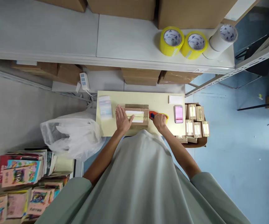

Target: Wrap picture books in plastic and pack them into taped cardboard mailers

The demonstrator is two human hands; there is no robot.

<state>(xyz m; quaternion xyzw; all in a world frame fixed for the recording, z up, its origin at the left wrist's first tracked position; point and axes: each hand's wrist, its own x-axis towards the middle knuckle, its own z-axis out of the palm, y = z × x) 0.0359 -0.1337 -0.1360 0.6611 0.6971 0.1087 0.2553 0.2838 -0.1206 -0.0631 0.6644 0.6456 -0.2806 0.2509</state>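
Note:
A small brown cardboard box (146, 115) lies on the pale yellow table (134, 98) in front of me. On its top is a white label (137, 114) with a strip of tape across it. My left hand (122, 119) rests with spread fingers on the box's left end. My right hand (159, 122) is wrapped round a red and blue tape dispenser (152, 114), which carries a yellow roll of tape. The dispenser's front is at the box's right edge; whether it touches the box I cannot tell.
A phone (178, 114), a white card (175, 99) and printed sheets (105, 107) lie on the table. To the right, a carton (203, 142) holds several small boxes. Left are a plastic bag (75, 133) and stacked books (22, 171). Tape rolls (171, 40) stand on the shelf (125, 40) ahead.

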